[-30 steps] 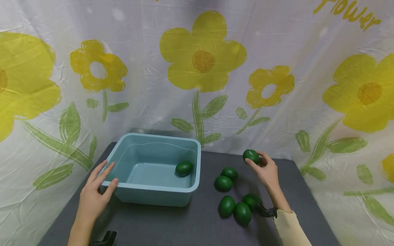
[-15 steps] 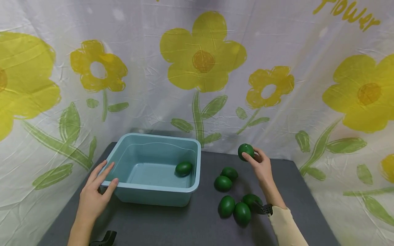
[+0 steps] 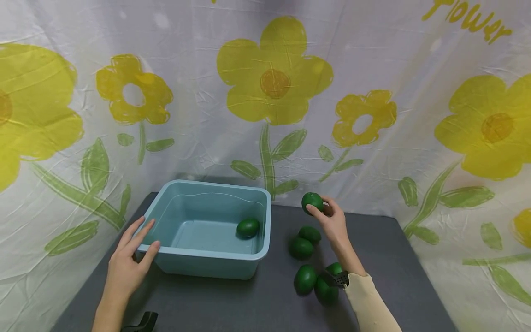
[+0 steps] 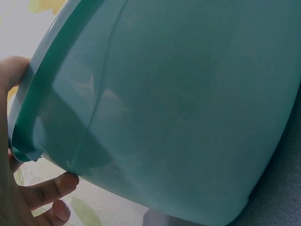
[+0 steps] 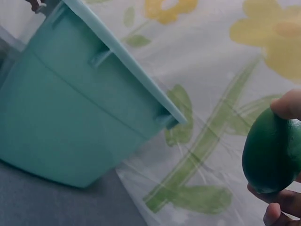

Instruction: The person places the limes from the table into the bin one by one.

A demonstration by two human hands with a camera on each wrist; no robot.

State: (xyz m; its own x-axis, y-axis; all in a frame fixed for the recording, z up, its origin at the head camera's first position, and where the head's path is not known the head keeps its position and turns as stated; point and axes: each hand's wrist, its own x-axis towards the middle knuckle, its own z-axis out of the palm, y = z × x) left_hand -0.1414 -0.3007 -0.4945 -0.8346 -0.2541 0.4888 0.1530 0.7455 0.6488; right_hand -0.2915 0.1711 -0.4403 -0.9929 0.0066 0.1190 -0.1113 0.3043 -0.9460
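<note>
My right hand (image 3: 334,227) holds a glossy, dark green, egg-shaped fruit (image 3: 312,203) between thumb and fingers, raised at the table's far side, right of the blue basin (image 3: 199,254). The right wrist view shows the thumb on top of this fruit (image 5: 268,153) and fingers below. My left hand (image 3: 126,263) rests on the basin's near left corner, fingers spread over the rim. In the left wrist view the basin wall (image 4: 178,108) fills most of the frame, with fingertips at its edge. One green fruit (image 3: 247,228) lies inside the basin, towards its right wall.
Two green fruits (image 3: 301,248) lie together on the dark grey table (image 3: 199,304), right of the basin. Nearer me is a cluster of three more fruits (image 3: 305,279), partly covered by the right wrist's strap (image 3: 338,278). Behind the table hangs a flower-patterned curtain (image 3: 199,147).
My right hand has carried the held fruit leftwards and slightly up, closer to the basin. The left hand, the basin and the fruits on the table stay in place.
</note>
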